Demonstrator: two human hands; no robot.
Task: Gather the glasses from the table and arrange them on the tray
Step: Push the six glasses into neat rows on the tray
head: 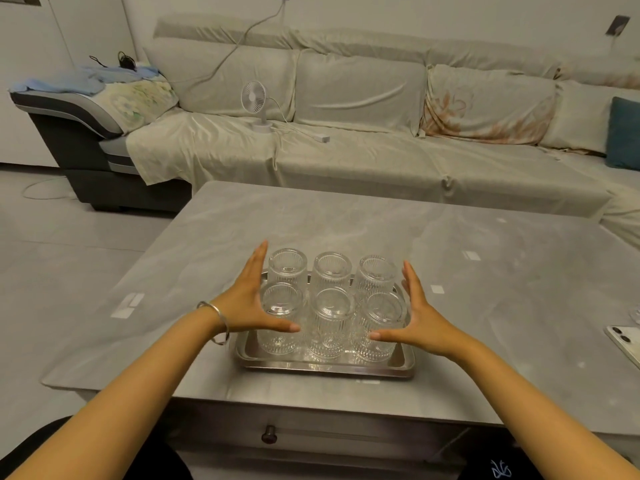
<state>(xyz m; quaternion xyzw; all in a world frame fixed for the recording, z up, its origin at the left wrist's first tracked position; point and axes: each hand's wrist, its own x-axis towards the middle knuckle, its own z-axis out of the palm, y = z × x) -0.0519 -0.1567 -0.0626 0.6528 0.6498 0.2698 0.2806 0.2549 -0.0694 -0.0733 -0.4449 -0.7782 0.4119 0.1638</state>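
Several ribbed clear glasses (331,317) stand upside down in two rows on a steel tray (325,368) near the front edge of the grey table (485,289). My left hand (249,299) is flat against the left side of the group, fingers stretched along the left glasses, thumb in front of the near-left glass. On the other side my right hand (417,313) mirrors it, palm beside the right glasses, thumb pointing in at the near-right glass. Both hands are spread and grip nothing.
A white phone (627,344) lies at the table's right edge. Small white stickers (128,304) dot the tabletop. Beyond the table runs a covered sofa with a small white fan (254,105). A drawer knob (269,434) sits below the table front.
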